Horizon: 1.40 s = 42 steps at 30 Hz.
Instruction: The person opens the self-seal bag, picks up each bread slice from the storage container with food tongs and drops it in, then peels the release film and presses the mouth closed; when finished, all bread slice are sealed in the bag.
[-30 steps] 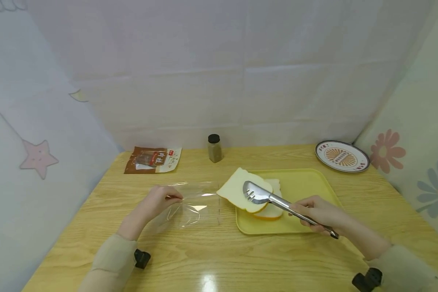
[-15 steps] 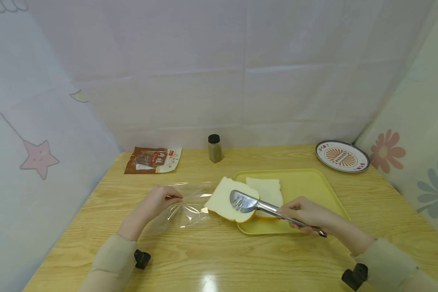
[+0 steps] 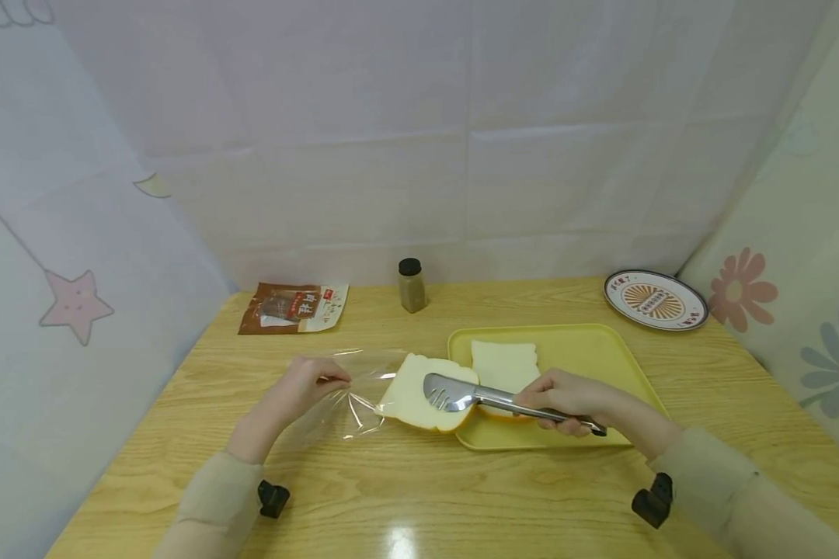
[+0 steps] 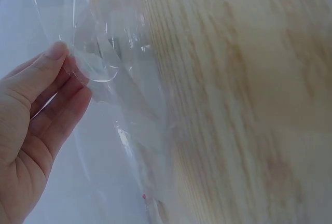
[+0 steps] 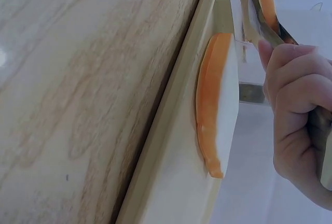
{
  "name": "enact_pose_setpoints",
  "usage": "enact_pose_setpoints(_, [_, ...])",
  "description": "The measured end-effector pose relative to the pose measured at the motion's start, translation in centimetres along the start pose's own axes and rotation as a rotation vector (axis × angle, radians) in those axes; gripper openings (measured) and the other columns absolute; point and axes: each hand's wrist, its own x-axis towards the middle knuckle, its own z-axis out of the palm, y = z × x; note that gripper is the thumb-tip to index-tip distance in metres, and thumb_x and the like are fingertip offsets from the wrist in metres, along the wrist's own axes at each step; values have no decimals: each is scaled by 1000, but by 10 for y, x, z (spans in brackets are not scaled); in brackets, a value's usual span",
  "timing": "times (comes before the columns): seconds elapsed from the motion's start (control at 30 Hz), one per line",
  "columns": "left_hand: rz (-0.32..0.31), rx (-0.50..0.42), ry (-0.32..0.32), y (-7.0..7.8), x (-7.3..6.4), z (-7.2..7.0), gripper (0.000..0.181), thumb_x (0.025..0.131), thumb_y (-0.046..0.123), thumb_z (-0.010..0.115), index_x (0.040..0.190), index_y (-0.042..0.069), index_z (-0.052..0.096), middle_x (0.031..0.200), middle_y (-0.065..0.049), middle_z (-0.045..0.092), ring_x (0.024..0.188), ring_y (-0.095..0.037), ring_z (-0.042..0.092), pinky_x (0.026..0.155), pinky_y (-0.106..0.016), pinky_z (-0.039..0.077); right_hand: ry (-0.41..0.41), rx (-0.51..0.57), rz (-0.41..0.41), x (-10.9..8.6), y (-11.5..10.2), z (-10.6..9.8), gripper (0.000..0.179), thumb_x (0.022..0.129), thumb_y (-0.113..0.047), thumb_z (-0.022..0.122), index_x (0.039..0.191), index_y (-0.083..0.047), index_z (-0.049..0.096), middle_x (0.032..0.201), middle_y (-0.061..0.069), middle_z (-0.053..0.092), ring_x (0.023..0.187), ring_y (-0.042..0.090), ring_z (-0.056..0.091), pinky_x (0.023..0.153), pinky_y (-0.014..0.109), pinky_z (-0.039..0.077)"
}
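My left hand [image 3: 309, 386] pinches the edge of a clear plastic bag [image 4: 111, 73] between thumb and fingers and holds it raised. My right hand [image 3: 566, 400] grips metal food tongs [image 3: 505, 398], whose slotted head clasps a slice of bread [image 3: 404, 397] with an orange crust. That slice is held at the mouth of the bag, its left corner overlapping the film in the head view. A second slice [image 3: 506, 363] lies on a yellow tray [image 3: 587, 349]; the right wrist view shows its orange crust [image 5: 209, 110] edge-on, below the hand.
Along the back of the wooden table stand a brown-and-white food packet [image 3: 294, 307], a small jar [image 3: 411, 286] with a black lid, and a patterned plate [image 3: 656, 300] at the right. Cloth walls [image 3: 363, 116] close off the back and sides.
The right hand has moved left and slightly down with the tongs and bread, from over the tray to the bag. More of the second slice shows. The left hand has stayed put.
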Motion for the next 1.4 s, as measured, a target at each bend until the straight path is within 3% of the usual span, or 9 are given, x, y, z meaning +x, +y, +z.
enact_pose_setpoints(0.13, [6,14,5,-1,-2,0,8,78,3,72,85,6,75,83,-4,73,75,-16,68,66,-24,57,-26,-4,20,7,-2,-3,41,98,-31,51,113,6,63,54,-3,47,33,1,29,32,16,28])
enact_pose_setpoints(0.4, [54,-42,42,-6,-2,-1,9,75,-2,73,83,3,74,82,-6,73,73,-18,69,65,-23,58,-64,-48,15,10,-6,-9,40,98,-28,50,106,9,63,54,-3,46,34,2,29,33,17,28])
enact_pose_setpoints(0.57, [59,-26,23,-6,-2,1,8,76,0,73,83,4,75,81,-4,72,72,-14,68,63,-21,56,-105,-38,13,14,-10,-11,44,97,-31,51,105,11,61,54,-3,46,34,2,29,33,17,28])
enact_pose_setpoints(0.8, [50,-6,-10,-4,-1,3,13,79,0,72,91,4,75,88,-7,73,79,-19,70,70,-26,58,-120,-31,20,21,-11,-10,46,97,-33,52,107,11,61,53,-3,45,33,3,30,33,17,28])
enact_pose_setpoints(1.1, [-46,-4,-91,6,0,3,8,83,6,70,90,4,74,87,-5,72,77,-14,68,69,-22,57,-105,-36,20,28,-11,-5,46,96,-32,53,103,13,61,53,-2,44,33,4,28,32,17,27])
enact_pose_setpoints(1.27, [-25,36,-63,7,-1,6,11,83,8,70,93,8,75,91,-3,73,81,-15,69,72,-25,57,-107,-34,26,31,-12,-4,43,96,-30,53,103,12,61,53,-2,44,33,4,28,32,17,27])
enact_pose_setpoints(1.4, [4,7,-26,6,0,10,6,81,9,72,87,8,74,84,0,72,76,-11,67,69,-23,57,-114,-32,22,32,-12,-3,42,97,-29,53,104,11,62,53,-2,44,34,4,28,33,17,27])
